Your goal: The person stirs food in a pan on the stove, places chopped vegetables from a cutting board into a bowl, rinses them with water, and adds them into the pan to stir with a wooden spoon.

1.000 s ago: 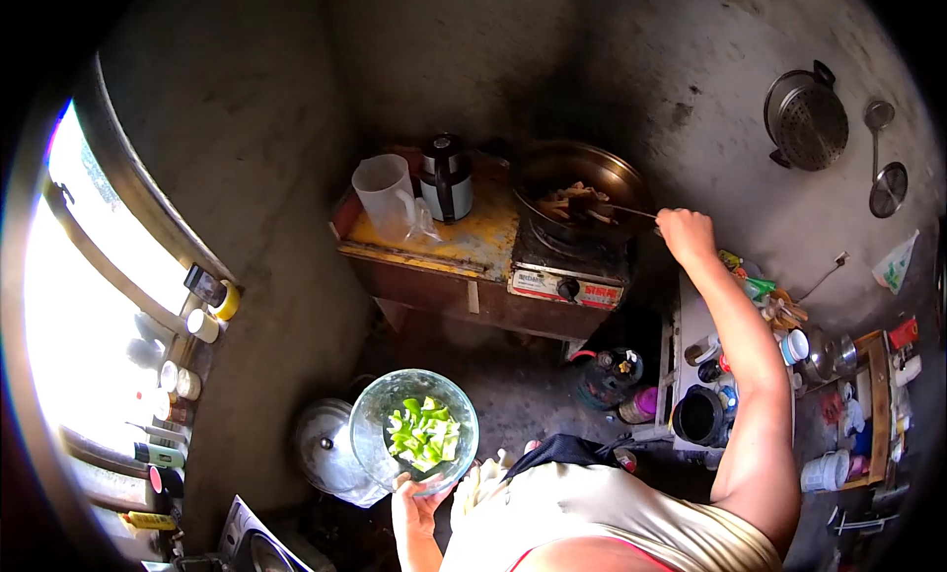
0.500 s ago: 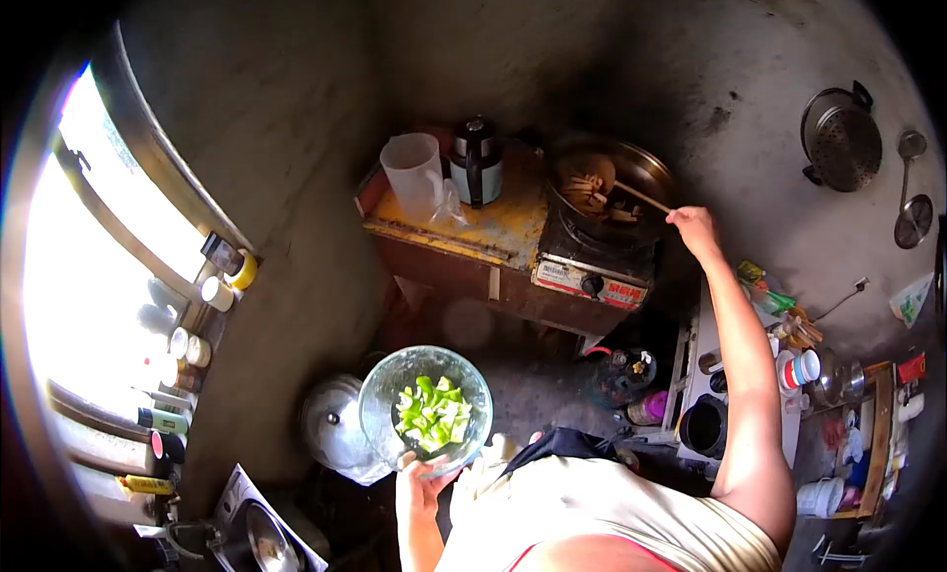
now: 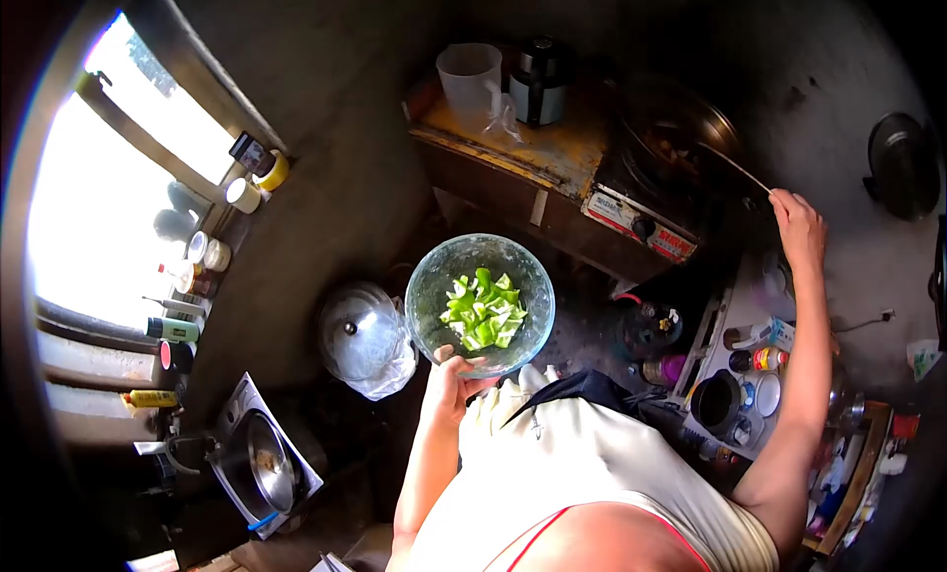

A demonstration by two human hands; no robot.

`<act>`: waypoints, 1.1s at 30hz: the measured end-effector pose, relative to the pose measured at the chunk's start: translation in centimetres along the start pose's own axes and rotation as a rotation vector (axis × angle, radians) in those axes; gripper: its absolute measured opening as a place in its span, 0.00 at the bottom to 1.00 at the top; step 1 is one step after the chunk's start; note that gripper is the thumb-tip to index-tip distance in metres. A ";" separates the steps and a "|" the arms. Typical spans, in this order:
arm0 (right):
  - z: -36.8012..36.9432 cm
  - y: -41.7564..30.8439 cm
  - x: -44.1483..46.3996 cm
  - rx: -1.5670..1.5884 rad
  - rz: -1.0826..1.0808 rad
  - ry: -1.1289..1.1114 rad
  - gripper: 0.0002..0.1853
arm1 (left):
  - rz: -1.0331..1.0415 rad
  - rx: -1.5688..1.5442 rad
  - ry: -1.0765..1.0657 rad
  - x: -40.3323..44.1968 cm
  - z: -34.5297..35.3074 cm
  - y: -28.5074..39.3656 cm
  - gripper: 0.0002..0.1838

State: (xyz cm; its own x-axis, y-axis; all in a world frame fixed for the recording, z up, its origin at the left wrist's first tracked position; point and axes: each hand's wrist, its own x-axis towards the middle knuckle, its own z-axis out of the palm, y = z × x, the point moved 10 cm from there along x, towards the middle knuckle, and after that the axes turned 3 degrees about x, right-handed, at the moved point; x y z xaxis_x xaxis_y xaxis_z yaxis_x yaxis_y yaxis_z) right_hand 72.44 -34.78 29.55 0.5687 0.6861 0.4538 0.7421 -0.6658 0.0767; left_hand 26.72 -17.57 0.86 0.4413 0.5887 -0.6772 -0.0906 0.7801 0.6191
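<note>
My left hand (image 3: 454, 383) grips the lower rim of a clear glass bowl (image 3: 426, 276), its thumb over the edge. Inside the bowl lie pieces of cut green pepper (image 3: 483, 311). My right hand (image 3: 799, 227) is closed on the end of a long thin-handled spatula (image 3: 740, 168). The handle slants down into a wide wok (image 3: 725, 128) on the gas stove (image 3: 631, 217). Brownish food (image 3: 676, 148) sits in the wok, dim in shadow, and the spatula's head cannot be made out.
A plastic jug (image 3: 469, 79) and a kettle (image 3: 539, 84) stand left of the stove. Below are a lidded pot (image 3: 360, 325) and a sink (image 3: 266, 459). Jars line the windowsill (image 3: 222, 306). At right, a side table (image 3: 705, 360) carries a black pot (image 3: 715, 399) and bottles.
The view has tilted down and turned, so the stove appears higher and farther right. The bowl is now nearer the middle of the view. My right hand has shifted the spatula within the wok.
</note>
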 end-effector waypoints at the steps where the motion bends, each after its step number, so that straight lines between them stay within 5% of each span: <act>1: -0.5 0.1 -0.7 -0.006 0.012 -0.001 0.11 | 0.008 0.020 -0.017 0.2 0.4 0.1 0.29; 4: -2.3 0.4 -2.7 -0.073 0.049 0.062 0.10 | 0.003 0.035 -0.076 1.2 1.0 0.0 0.27; 6: -3.5 1.5 -4.1 0.228 0.043 0.174 0.09 | 0.001 0.052 -0.048 1.8 1.4 0.0 0.28; 10: -4.0 -0.9 -7.1 0.641 0.001 0.057 0.08 | -0.079 0.109 -0.057 2.2 1.9 -0.3 0.28; 16: -1.4 -11.5 -10.7 0.631 -0.263 -0.175 0.11 | -0.076 0.196 -0.082 2.3 2.2 0.0 0.31; 25: 1.9 -19.7 -13.9 0.412 -0.638 -0.055 0.14 | -0.113 0.216 -0.134 1.5 0.8 -0.3 0.30; 32: 3.5 -19.1 -15.5 0.604 -0.582 -0.380 0.12 | -0.105 0.198 -0.134 1.0 0.3 0.3 0.30; 33: 3.9 -18.9 -15.6 0.615 -0.534 -0.470 0.12 | -0.071 0.221 -0.107 0.7 0.5 0.9 0.22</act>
State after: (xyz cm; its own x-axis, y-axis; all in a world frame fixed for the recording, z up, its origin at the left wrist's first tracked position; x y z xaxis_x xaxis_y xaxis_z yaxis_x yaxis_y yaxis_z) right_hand 50.87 -31.75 17.56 0.0837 0.9934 0.0784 0.9269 -0.0488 -0.3720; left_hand 27.39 -16.58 1.12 0.5324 0.4989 -0.6839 0.1366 0.7467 0.6510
